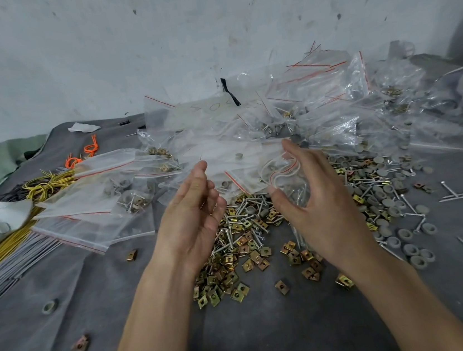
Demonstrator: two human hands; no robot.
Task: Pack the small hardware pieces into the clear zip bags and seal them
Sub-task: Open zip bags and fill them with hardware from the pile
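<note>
My right hand [314,194] grips a small clear zip bag [284,176] between thumb and fingers; its red-lined mouth gapes and screws show inside. My left hand [193,209] hovers just left of it, palm turned toward the bag, fingers relaxed and holding nothing. Below both hands lies a heap of brass clip nuts [235,265] mixed with silver screws [246,211]. Grey round caps [385,203] spread to the right. A mound of clear zip bags [247,126], some filled, rises behind the hands.
Everything lies on a grey cloth [258,332] against a stained white wall. Flat bags [90,221] are stacked at left beside yellow wire bundles [45,186], orange ties [90,149] and grey rods [8,269]. Stray nuts and screws dot the cloth.
</note>
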